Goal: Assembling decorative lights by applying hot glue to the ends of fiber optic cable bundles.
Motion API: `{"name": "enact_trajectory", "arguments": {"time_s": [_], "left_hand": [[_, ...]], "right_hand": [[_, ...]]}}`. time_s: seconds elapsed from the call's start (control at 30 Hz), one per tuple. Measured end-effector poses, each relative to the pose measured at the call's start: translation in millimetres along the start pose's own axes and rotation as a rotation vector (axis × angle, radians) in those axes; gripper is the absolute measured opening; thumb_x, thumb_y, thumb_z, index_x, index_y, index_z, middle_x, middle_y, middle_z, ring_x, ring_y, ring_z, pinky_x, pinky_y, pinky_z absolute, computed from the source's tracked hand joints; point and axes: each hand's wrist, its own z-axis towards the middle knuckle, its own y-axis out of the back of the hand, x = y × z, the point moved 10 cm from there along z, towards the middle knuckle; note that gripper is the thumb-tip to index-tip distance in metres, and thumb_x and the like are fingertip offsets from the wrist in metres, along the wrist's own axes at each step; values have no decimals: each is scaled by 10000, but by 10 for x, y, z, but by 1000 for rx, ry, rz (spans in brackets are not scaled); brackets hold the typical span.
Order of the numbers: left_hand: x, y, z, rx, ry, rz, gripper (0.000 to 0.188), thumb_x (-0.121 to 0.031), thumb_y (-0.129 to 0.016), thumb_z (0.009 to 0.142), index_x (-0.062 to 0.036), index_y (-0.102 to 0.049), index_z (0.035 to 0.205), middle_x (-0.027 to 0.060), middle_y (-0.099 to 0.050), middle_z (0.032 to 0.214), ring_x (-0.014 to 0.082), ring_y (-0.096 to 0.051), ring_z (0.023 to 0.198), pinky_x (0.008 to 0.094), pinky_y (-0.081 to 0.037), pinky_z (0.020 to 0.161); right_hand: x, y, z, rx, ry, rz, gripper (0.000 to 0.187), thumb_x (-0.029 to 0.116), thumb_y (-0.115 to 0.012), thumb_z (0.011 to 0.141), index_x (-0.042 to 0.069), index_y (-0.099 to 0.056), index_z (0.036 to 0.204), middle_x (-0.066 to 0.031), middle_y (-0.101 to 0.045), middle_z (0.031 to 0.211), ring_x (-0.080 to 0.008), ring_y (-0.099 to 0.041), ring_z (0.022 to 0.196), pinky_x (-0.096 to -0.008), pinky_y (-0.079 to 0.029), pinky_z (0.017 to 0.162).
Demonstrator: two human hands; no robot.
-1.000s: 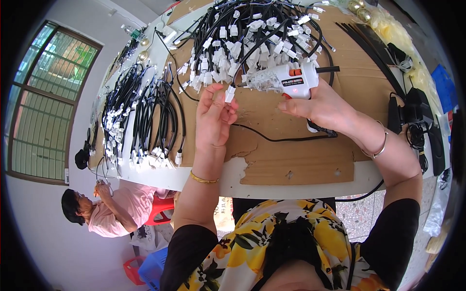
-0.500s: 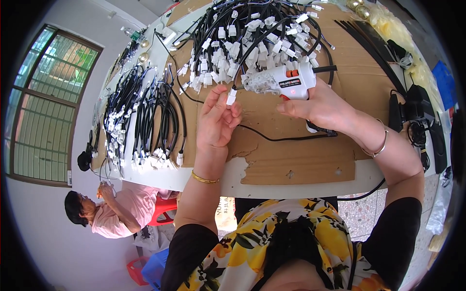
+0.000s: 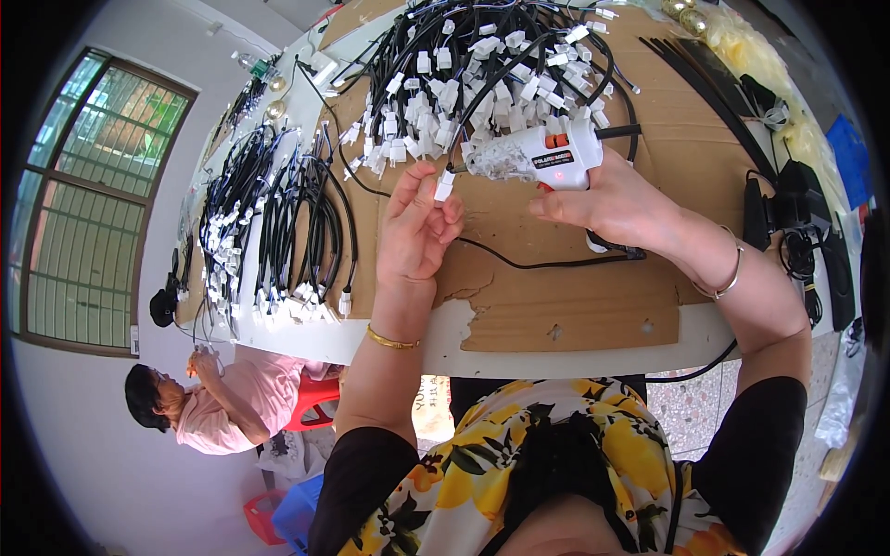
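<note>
My left hand (image 3: 419,227) pinches a white plug connector (image 3: 444,185) at the end of a black cable, held up over the cardboard. In my right hand (image 3: 616,199) is a white hot glue gun (image 3: 562,163) with an orange part on top and a black glue stick (image 3: 619,132) coming out of its back. The gun's nozzle points left, at the top of the connector where the cable enters; whether it touches cannot be made out. Just beyond both hands lies a big heap of black cables (image 3: 482,79) with white connectors.
Cardboard (image 3: 575,315) covers the white table. More bundled cables (image 3: 311,222) lie to the left. Black strips (image 3: 709,102) and a black power adapter (image 3: 802,199) are on the right. The gun's cord (image 3: 542,267) crosses the cardboard. A co-worker in pink (image 3: 241,408) sits at the left.
Almost nothing differs. Both hands stay in place, with the connector and the glue gun's nozzle shifted only very slightly.
</note>
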Motion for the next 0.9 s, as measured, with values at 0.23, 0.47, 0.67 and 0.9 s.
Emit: {"name": "enact_trajectory", "arguments": {"time_s": [0.23,0.47,0.67,0.9], "left_hand": [[-10,2,1,-6,-8,7,148,-136,-459,887,-100,-458,1031,55,-506,662,129,-462,596,202,-308,440],[-7,-4,-5,5,-5,-4,148,-143,-456,890,-98,-457,1031,56,-505,664,131,-457,599,201,-306,438],[3,-9,-11,3,13,-40,150,-153,-452,893,-98,-459,1033,63,-490,663,136,-448,600,199,-303,431],[8,-21,-4,15,16,-58,153,-158,-450,895,-98,-457,1036,64,-478,659,136,-441,595,200,-302,426]], "right_hand": [[26,-4,-14,-4,2,19,178,121,-639,721,26,-516,808,23,-490,686,-59,-417,649,-226,-375,588],[63,12,-18,-20,11,1,166,116,-639,721,27,-516,791,28,-483,664,-58,-411,641,-226,-373,585],[15,0,-22,-14,-20,49,166,100,-639,718,28,-516,803,31,-481,665,-55,-407,640,-225,-371,581],[46,10,-12,-13,26,47,163,88,-631,722,27,-512,815,25,-485,675,-53,-423,641,-224,-375,574]]}}
